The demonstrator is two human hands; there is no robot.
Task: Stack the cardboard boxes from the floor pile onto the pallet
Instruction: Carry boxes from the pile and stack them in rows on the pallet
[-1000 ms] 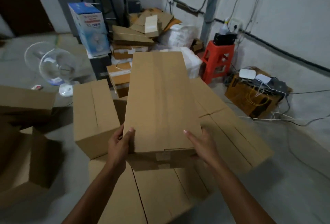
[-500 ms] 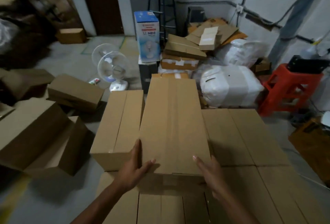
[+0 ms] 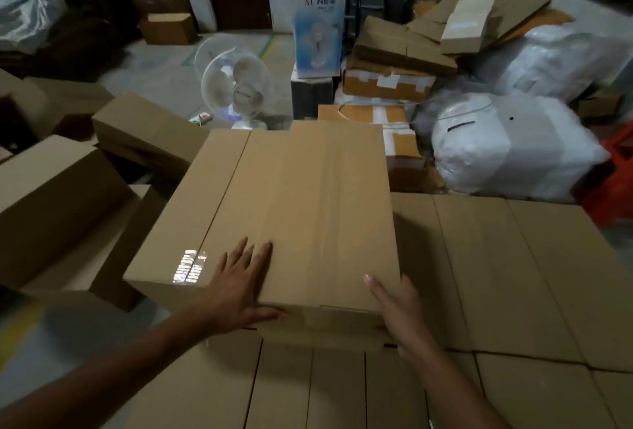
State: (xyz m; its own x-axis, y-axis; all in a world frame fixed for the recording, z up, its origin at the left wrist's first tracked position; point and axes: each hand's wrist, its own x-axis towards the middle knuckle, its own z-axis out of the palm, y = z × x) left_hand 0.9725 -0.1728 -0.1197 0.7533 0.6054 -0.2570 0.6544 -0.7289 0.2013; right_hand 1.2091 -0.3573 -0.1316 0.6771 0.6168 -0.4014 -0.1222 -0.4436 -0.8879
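A long taped cardboard box lies on the upper layer of the stack, tight against a second box on its left. My left hand lies flat with fingers spread across the seam between the two boxes, its thumb along the near face. My right hand grips the long box's near right corner, thumb on its top edge. Below them spreads a flat layer of boxes that hides the pallet. The floor pile of loose boxes is at the left.
A small white fan and a blue fan carton stand behind the stack. White wrapped bundles, taped cartons and flattened cardboard crowd the back right. A red stool shows at the right edge.
The long box has come down from the air onto the stack beside the left box. My left hand has shifted from its side onto the top, fingers spread. The view swung left.
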